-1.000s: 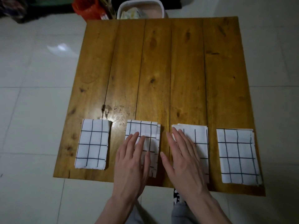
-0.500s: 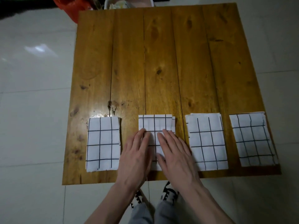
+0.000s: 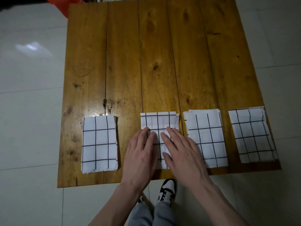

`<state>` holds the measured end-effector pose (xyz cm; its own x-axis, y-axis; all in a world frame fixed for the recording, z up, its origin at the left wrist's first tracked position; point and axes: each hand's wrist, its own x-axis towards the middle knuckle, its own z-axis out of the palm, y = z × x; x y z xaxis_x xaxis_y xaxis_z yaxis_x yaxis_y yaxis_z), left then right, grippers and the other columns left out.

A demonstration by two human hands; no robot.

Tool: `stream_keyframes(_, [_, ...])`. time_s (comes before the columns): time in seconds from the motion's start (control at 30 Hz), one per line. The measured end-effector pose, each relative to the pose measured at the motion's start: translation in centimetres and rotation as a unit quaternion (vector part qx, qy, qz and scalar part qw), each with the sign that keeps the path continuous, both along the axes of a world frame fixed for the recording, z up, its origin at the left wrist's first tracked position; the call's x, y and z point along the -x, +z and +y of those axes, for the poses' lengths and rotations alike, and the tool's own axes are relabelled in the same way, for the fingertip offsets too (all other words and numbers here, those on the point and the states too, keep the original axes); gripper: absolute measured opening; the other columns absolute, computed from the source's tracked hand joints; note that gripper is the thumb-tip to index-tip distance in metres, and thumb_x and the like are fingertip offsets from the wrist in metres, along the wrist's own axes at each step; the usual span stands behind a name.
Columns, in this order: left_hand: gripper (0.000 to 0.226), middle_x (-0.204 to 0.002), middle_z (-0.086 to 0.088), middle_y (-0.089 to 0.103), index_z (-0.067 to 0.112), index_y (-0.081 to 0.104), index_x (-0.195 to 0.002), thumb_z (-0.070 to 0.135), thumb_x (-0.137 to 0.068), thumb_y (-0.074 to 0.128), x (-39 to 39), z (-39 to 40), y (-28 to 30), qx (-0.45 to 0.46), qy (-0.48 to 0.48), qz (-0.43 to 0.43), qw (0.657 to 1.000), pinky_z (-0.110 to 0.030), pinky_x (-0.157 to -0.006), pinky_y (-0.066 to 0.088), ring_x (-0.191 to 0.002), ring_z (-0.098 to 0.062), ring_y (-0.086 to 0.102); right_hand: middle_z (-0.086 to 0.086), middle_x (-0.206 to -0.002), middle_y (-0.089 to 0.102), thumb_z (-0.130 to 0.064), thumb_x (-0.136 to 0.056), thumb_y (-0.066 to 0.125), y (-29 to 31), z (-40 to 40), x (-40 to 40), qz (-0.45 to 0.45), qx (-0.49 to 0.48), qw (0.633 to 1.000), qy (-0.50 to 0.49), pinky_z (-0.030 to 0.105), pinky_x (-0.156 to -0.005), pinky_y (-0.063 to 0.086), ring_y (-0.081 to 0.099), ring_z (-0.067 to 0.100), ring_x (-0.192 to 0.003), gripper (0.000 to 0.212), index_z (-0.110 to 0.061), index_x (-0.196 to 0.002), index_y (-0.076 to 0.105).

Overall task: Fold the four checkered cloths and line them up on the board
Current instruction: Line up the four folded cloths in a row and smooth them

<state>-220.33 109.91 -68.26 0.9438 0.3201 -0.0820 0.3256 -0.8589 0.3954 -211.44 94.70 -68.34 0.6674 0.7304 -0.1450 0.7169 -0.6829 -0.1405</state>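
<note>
Now we press both hands flat on the second cloth [image 3: 158, 122]: left hand [image 3: 140, 158] and right hand [image 3: 184, 154] with fingers straight, gripping nothing. Four folded checkered cloths line the desk's [image 3: 123, 62] near edge: leftmost cloth [image 3: 99, 143], third cloth [image 3: 206, 137], rightmost cloth [image 3: 251, 135].

The floor [image 3: 29, 111] is made of large pale tiles with thin grey joints, and a soft spot of light reflects on it at the left. At the top left corner, behind the far edge of the wood, there is an orange-red plastic bag [image 3: 57, 4], only partly in view. At the bottom, a black and white sneaker [image 3: 168, 190] stands on the tiles, and grey jeans [image 3: 151, 214] cover the legs above it. A second shoe is mostly hidden.
</note>
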Motion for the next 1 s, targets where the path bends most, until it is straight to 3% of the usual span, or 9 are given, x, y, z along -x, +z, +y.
stream_keyframes(0.27, [0.047, -0.155, -0.011, 0.049, 0.013, 0.054, -0.147, 0.028, -0.103, 0.060, -0.2, -0.6, -0.2, 0.003, 0.012, -0.015, 1.000, -0.046, -0.117, 0.041, -0.147, -0.027, 0.039, 0.004, -0.166, 0.038, -0.038, -0.101, 0.039, 0.2, -0.4, -0.5, 0.012, -0.014, 1.000, 0.005, 0.039, -0.118, 0.028, 0.037, 0.021, -0.152, 0.058, -0.019, -0.155, 0.047])
stream_keyframes(0.47, [0.047, -0.154, -0.008, 0.050, 0.014, 0.055, -0.145, 0.025, -0.101, 0.066, -0.3, -0.4, 0.0, 0.014, 0.015, -0.019, 1.000, -0.043, -0.116, 0.041, -0.144, -0.024, 0.040, 0.004, -0.165, 0.038, -0.033, -0.098, 0.063, 0.2, -0.3, -0.4, 0.028, -0.016, 0.999, -0.009, 0.043, -0.116, 0.041, 0.037, 0.021, -0.152, 0.060, -0.019, -0.154, 0.048])
stream_keyframes(0.6, [0.048, -0.156, -0.005, 0.046, 0.017, 0.052, -0.148, 0.031, -0.103, 0.061, -0.2, -0.2, 0.7, 0.043, 0.013, -0.014, 0.999, -0.043, -0.120, 0.037, -0.145, -0.023, 0.040, 0.002, -0.165, 0.039, -0.031, -0.099, 0.062, 0.7, -0.3, -0.3, 0.035, -0.033, 0.999, -0.015, 0.042, -0.117, 0.039, 0.034, 0.021, -0.154, 0.057, -0.021, -0.153, 0.048])
stream_keyframes(0.73, [0.048, -0.158, -0.001, 0.044, 0.018, 0.050, -0.150, 0.037, -0.107, 0.052, 0.1, 0.1, 2.1, 0.078, 0.024, -0.025, 0.996, -0.042, -0.119, 0.038, -0.145, -0.020, 0.041, -0.001, -0.165, 0.038, -0.031, -0.105, 0.046, 2.0, 0.3, 0.0, 0.050, -0.090, 0.994, -0.034, 0.034, -0.120, 0.026, 0.029, 0.017, -0.156, 0.050, -0.024, -0.155, 0.045])
stream_keyframes(0.9, [0.049, -0.156, -0.002, 0.047, 0.016, 0.050, -0.151, 0.035, -0.106, 0.053, 1.9, 2.2, 4.0, 0.057, 0.058, -0.033, 0.996, -0.042, -0.119, 0.039, -0.146, -0.022, 0.043, 0.000, -0.166, 0.037, -0.036, -0.107, 0.039, 3.4, 3.2, 1.1, 0.074, -0.132, 0.988, -0.031, 0.037, -0.124, 0.026, 0.026, 0.016, -0.157, 0.052, -0.022, -0.157, 0.042])
stream_keyframes(1.0, [0.047, -0.155, -0.003, 0.048, 0.016, 0.052, -0.149, 0.029, -0.105, 0.058, 3.5, 4.3, 4.8, 0.029, 0.092, -0.039, 0.995, -0.042, -0.118, 0.040, -0.144, -0.023, 0.044, 0.001, -0.165, 0.038, -0.036, -0.106, 0.047, 4.1, 5.8, 2.1, 0.066, -0.145, 0.987, -0.018, 0.037, -0.124, 0.025, 0.027, 0.016, -0.156, 0.052, -0.022, -0.157, 0.043])
